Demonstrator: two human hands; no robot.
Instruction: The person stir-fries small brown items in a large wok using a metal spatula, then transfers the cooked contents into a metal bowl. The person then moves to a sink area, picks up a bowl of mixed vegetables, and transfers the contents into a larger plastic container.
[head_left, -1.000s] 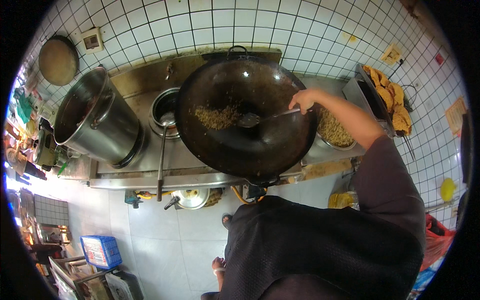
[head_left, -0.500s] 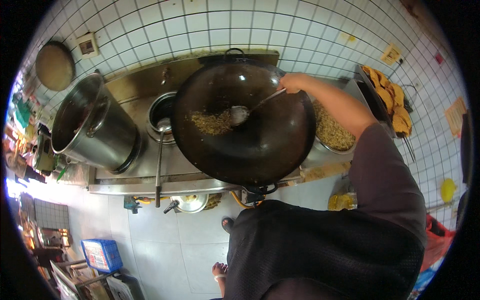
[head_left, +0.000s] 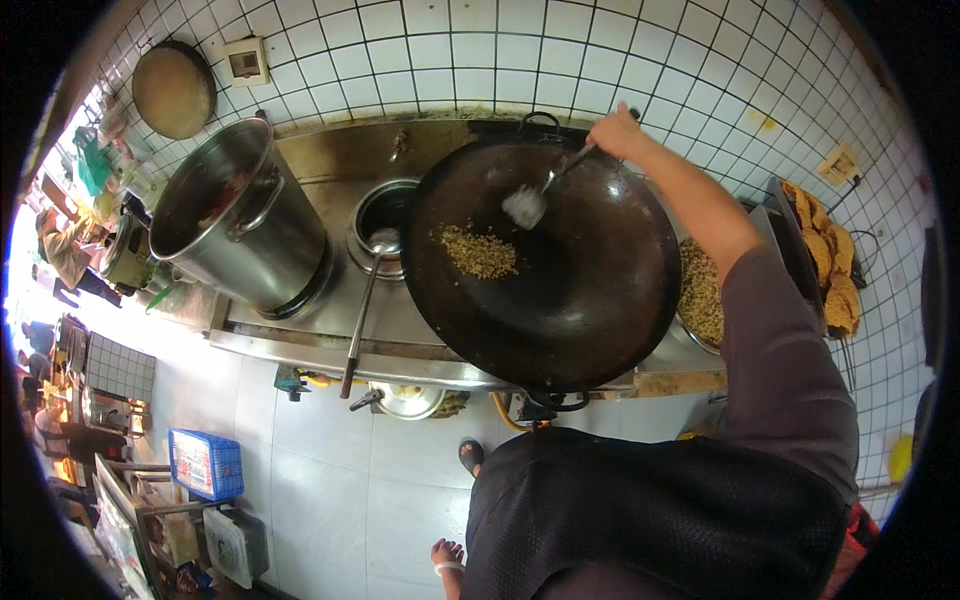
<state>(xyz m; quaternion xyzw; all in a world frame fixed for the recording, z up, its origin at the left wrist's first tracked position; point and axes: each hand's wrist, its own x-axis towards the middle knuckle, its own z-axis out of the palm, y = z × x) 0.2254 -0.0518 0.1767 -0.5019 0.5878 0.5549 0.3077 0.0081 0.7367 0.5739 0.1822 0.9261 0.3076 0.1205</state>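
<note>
Head view: right hand (head_left: 615,134) grips the metal spatula (head_left: 525,207) by its handle, blade clear of 1 small heap of chopped food (head_left: 480,253) in the wok (head_left: 590,285); left hand (head_left: 447,553) hangs empty, fingers loosely apart; frying looks partway, the heap still unscooped

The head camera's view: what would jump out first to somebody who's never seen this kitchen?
Probably the huge dark wok in the middle, with a small heap of pale grains left of its centre. Above the heap, the right fingers grip a metal spatula over the wok. Next, the eye may go to the tall steel pot at left and the golden-brown pieces at far right.
</note>
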